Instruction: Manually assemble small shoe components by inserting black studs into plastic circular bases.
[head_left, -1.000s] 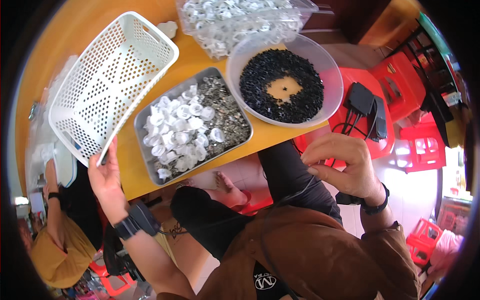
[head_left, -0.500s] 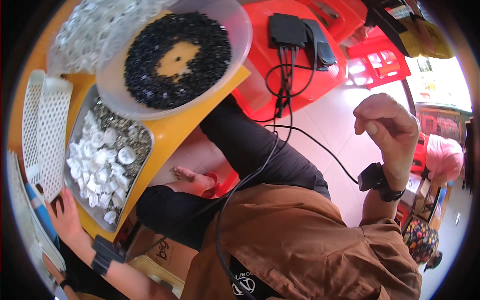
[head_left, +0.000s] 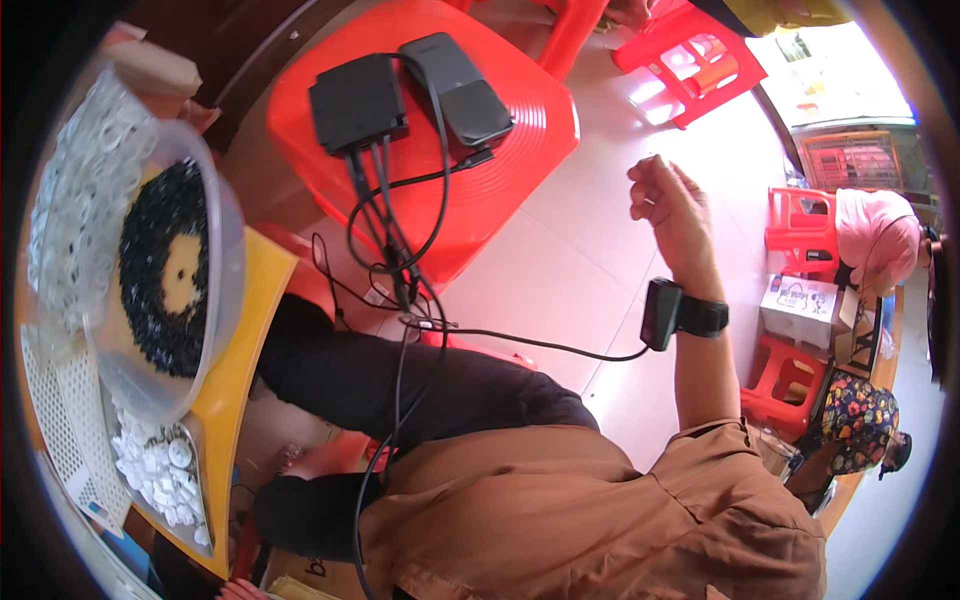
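Note:
My right hand (head_left: 668, 192) is raised over the tiled floor, right of the red stool. Its fingers are curled together, and I see nothing held in them. A black device is strapped to that wrist, with a cable running from it. At the lower edge, a small pinkish part, apparently fingertips of my left hand (head_left: 240, 591), shows below the yellow tabletop; the rest is out of sight. On the left, a translucent tub (head_left: 228, 262) holds many small black pieces (head_left: 150, 325). A metal tray (head_left: 203, 470) beside it has white plastic parts (head_left: 162, 478).
A red plastic stool (head_left: 520, 130) carries a black box (head_left: 357, 103) and a dark power bank (head_left: 462, 92) with tangled cables. Clear plastic rings (head_left: 85, 200) and a white perforated basket (head_left: 65, 425) lie at the left. Two people (head_left: 868, 228) are at the far right, near red stools and a carton (head_left: 800, 305).
The view has swung right, so the tub and tray appear farther left. My right hand's fingers have closed up more. My left hand has left the perforated basket and mostly dropped out of view.

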